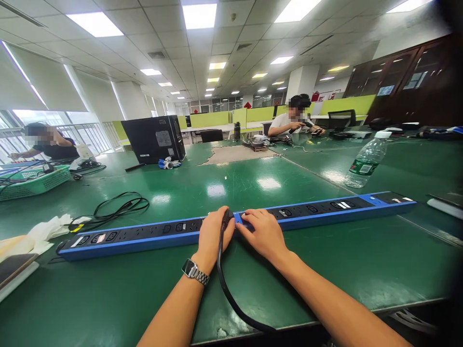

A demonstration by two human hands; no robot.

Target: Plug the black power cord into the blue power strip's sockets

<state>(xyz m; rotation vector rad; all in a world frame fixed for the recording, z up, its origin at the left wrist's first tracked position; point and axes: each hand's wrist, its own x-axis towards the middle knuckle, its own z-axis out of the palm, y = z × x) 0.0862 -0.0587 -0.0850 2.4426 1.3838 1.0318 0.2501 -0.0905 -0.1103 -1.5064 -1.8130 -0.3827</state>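
Observation:
A long blue power strip (137, 243) with black socket faces lies across the green table (253, 188). Near its middle, my left hand (214, 231) is closed round the black plug (227, 217) of a thick black cable (226, 289). The plug is at the strip's socket face; how deep it sits is hidden. From there the cable curves down over the table's front edge. My right hand (265, 233) rests on the strip just right of the plug, fingers bent and somewhat apart, with nothing seen in it.
A coiled black cord (121, 207) and white tissue (47, 231) lie left. Behind are a green basket (54, 179), a black computer case (154, 140) and a glove (169, 164). A water bottle (369, 161) stands right. Two people sit at the table's far parts.

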